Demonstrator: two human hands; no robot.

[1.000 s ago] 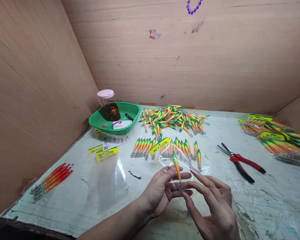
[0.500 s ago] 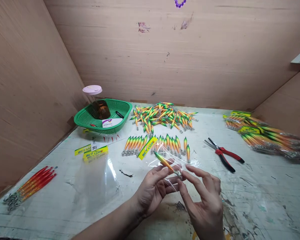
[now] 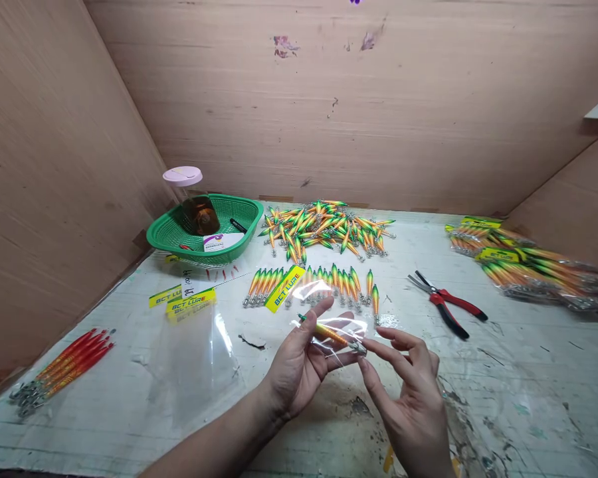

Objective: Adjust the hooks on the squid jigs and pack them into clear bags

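My left hand is closed around a clear plastic bag with a yellow BCT LURE header, its thumb on top. A green-and-orange fishing lure lies slantwise over the left fingers, its green end by the thumb. Shiny film surrounds part of it; how far inside the bag it sits is hard to tell. At the lure's hook end, the thumb and index finger of my right hand pinch the metal hooks. Behind the hands stands a row of similar lures, partly covered by the bag.
A heap of lures lies at the back. Red-handled pliers and packed lures are on the right. On the left are a green basket with a lidded cup, flat header bags and red lures.
The lure has shifted slightly down and lies flatter over my left palm, my left thumb now near its green end. The bag's header has moved a little left and up.
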